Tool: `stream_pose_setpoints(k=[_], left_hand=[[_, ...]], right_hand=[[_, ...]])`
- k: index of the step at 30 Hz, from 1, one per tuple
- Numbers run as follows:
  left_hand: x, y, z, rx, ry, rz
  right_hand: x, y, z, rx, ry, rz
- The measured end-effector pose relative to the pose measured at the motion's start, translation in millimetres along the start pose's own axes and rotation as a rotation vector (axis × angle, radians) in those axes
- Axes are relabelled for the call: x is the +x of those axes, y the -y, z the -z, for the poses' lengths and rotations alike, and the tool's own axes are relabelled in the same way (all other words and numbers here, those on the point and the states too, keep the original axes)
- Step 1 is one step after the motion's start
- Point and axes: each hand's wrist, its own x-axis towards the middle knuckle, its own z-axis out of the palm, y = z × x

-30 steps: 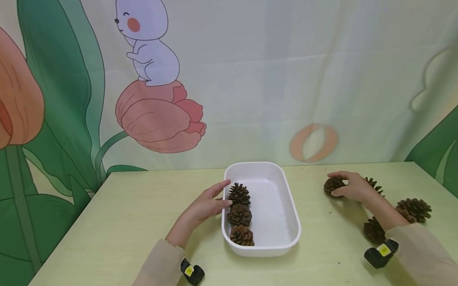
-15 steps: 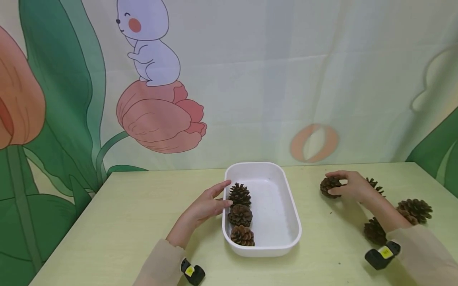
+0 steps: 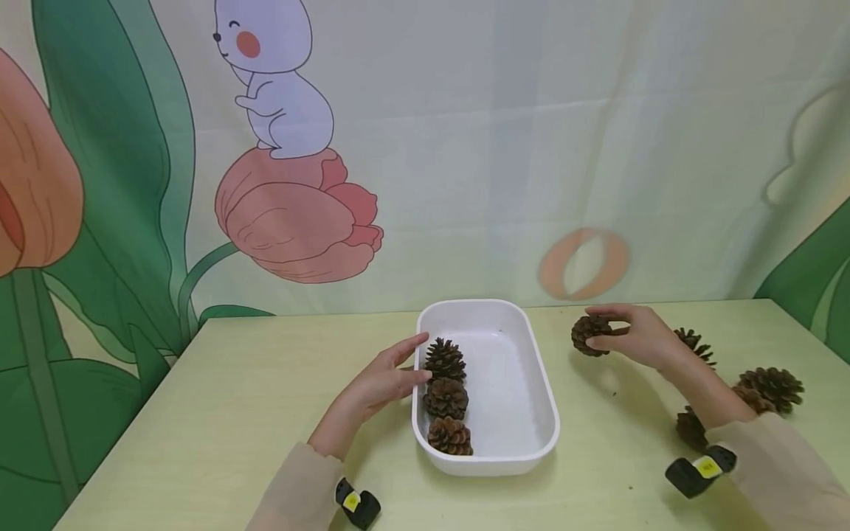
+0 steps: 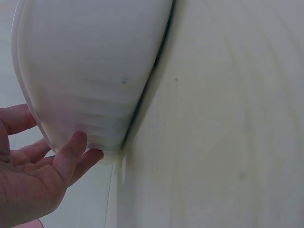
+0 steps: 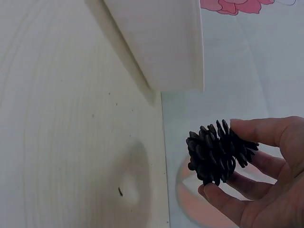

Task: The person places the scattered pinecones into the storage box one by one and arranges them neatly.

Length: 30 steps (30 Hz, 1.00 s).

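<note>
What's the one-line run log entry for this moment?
left hand: holds tray; right hand: holds pinecone above table; tray: three pinecones along left wall; table: more pinecones at right

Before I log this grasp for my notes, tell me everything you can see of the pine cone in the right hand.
The pine cone looks brown in the head view, nearly black from the right wrist. Its woody-looking scales overlap and flare apart. The right hand pinches it between thumb and fingers, above the table, with its shadow below. It is right of the white tray, not touching it.
</note>
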Motion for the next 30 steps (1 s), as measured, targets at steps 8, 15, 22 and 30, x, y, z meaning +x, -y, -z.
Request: stream_pose_setpoints(k=[8,15,22,30], left_hand=[[1.3,-0.1,0.4,-0.011,0.007,0.003],[0.1,-0.5,0.0,-0.019,0.002,0.005],[-0.1,-0.2,0.2,-0.020,0.004,0.000],[-1.4,-1.4,-0.1,-0.034,0.004,0.009]], right_hand=[[1.0,13.3,-6.3,0.053,-0.021,0.025],[3.7,24.0,-11.3,0.078,-0.031,0.046],[7.4,35.0,-16.3,0.099,-0.047,0.071],[12.1,48.7,-25.0,0.163,-0.039,0.109]])
